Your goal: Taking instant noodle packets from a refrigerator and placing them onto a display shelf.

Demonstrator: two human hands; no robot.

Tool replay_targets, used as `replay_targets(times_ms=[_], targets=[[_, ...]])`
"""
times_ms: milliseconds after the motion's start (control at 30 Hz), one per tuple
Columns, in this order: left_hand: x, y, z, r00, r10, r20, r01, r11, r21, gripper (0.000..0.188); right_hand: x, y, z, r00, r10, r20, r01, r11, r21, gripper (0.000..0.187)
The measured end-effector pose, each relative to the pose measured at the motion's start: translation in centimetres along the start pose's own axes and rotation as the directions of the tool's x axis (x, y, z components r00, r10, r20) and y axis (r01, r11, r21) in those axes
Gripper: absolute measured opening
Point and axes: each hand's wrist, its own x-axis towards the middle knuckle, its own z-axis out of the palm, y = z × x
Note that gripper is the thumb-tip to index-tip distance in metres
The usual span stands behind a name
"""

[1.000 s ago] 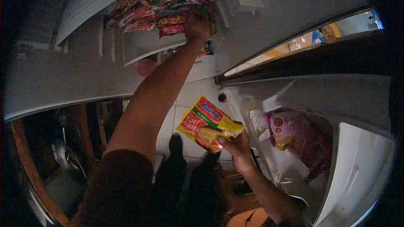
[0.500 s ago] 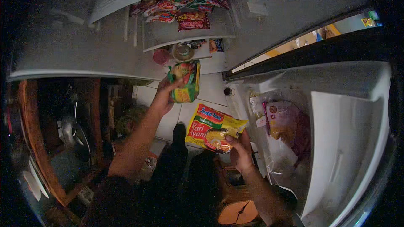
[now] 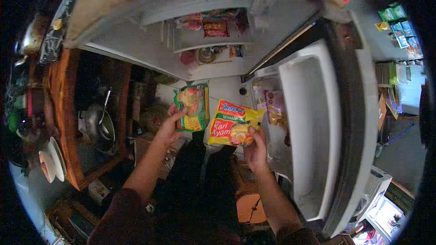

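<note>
In my left hand [image 3: 169, 127] is a green and yellow instant noodle packet [image 3: 192, 104], gripped at its left edge with the thumb across the front. My right hand [image 3: 257, 150] pinches a yellow instant noodle packet [image 3: 230, 122] by its lower right corner; its front carries red and green panels and a picture of a bowl. Both packets are held up side by side, a narrow gap between them, over the tiled floor. More snack or noodle packets [image 3: 216, 29] lie in the open refrigerator beyond my hands.
The refrigerator door [image 3: 313, 131] stands open on my right, with bagged items [image 3: 274, 109] in its shelf. A pink-lidded container [image 3: 188, 58] and a bowl [image 3: 206, 55] sit low inside the refrigerator. On the left, a wooden rack [image 3: 63, 122] holds a pan [image 3: 101, 127].
My left hand has brought the green packet nearer and lower, beside the yellow one. The yellow packet has risen slightly. The view has pulled back, showing more of the room.
</note>
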Motion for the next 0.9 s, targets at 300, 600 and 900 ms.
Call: replay_targets(times_ms=[300,600,900], targets=[[-8.4,5.3,0.4,0.999,0.011,0.051,-0.013,0.999,0.052,0.048,-8.6,-5.4,7.4,0.998,0.052,0.026,-0.053,0.998,0.015,0.043],[-18.3,13.3,7.6,0.928,0.284,0.241,-0.323,0.936,0.141,0.051,-17.9,-14.6,16.2,0.97,-0.053,0.236,0.034,0.996,0.082,0.04],[-25.5,17.7,15.4,0.776,0.493,0.393,-0.584,0.797,0.154,0.052,-22.5,-20.3,15.1,0.913,-0.197,0.358,0.208,0.978,0.008,0.042]])
